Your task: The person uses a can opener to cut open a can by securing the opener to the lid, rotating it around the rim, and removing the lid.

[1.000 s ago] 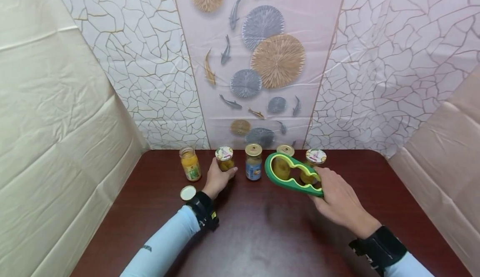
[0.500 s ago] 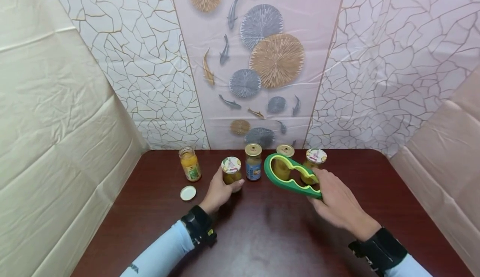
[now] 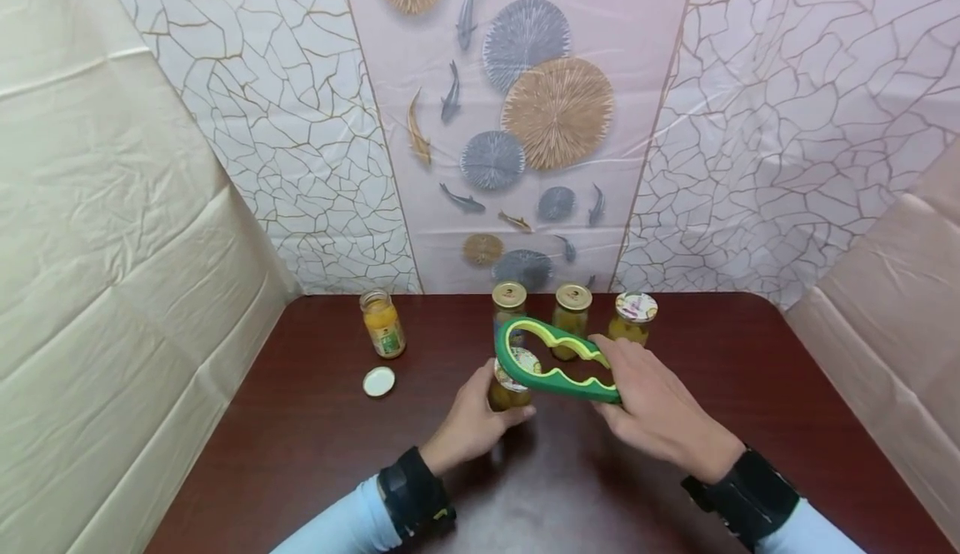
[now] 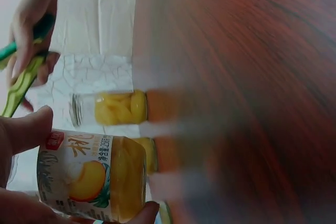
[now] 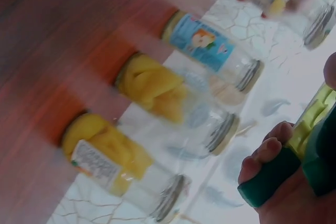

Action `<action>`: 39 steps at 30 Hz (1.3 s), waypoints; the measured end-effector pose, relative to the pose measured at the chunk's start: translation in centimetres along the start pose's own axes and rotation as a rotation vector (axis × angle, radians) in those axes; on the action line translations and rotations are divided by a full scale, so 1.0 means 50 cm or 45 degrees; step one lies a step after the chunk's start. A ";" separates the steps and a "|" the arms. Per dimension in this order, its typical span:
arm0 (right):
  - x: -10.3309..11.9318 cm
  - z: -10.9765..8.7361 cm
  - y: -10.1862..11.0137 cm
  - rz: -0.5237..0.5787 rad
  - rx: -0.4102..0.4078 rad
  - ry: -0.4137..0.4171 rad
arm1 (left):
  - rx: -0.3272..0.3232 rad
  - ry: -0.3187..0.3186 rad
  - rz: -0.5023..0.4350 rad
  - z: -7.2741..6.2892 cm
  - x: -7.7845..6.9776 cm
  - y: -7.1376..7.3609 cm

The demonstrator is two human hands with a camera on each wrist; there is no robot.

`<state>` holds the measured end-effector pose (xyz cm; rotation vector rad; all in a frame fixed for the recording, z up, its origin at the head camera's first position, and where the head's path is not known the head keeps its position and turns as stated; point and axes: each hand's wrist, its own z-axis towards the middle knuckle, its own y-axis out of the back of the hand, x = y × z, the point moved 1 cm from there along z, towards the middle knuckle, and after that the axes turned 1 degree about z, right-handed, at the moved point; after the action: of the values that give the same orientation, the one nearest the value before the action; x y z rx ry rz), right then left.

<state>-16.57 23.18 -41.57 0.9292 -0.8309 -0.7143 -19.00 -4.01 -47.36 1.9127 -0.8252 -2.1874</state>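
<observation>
My left hand (image 3: 471, 419) grips a glass jar of yellow peaches (image 4: 92, 177) around its side, thumb and fingers on either side of the peach-printed label. Its patterned lid (image 3: 528, 360) faces up in the head view. In my right hand (image 3: 654, 400) is a green jar opener (image 3: 558, 384) with a wavy yellow inner edge, held by its handle end. From the head, the opener's wide rounded end overlaps the held jar's lid. The left wrist view shows the opener apart from the jar, off beyond its lid end.
Behind stand two gold-lidded jars, one blue-labelled (image 5: 202, 43) and one of yellow fruit (image 3: 573, 300), plus a patterned-lid jar (image 3: 632, 329) at right. At left are a lidless orange jar (image 3: 385, 327) and a loose lid (image 3: 378, 381). A patterned cloth (image 3: 495, 162) hangs behind the table.
My left hand has brought the peach jar from the back row towards me and to the right. My right hand has shifted the jar opener left, over towards that jar.
</observation>
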 end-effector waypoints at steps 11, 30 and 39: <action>0.030 0.020 0.000 -0.093 0.047 0.061 | 0.013 -0.109 0.058 -0.005 -0.025 -0.026; 0.042 0.015 0.001 -0.185 0.140 0.059 | 0.048 -0.193 -0.098 -0.004 -0.047 -0.038; 0.046 0.014 -0.003 -0.217 0.115 0.080 | 0.033 -0.287 -0.067 0.000 -0.046 -0.041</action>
<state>-16.05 20.98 -40.79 1.1085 -0.7388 -0.7956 -18.02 -1.27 -46.32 1.7392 -0.8481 -2.4688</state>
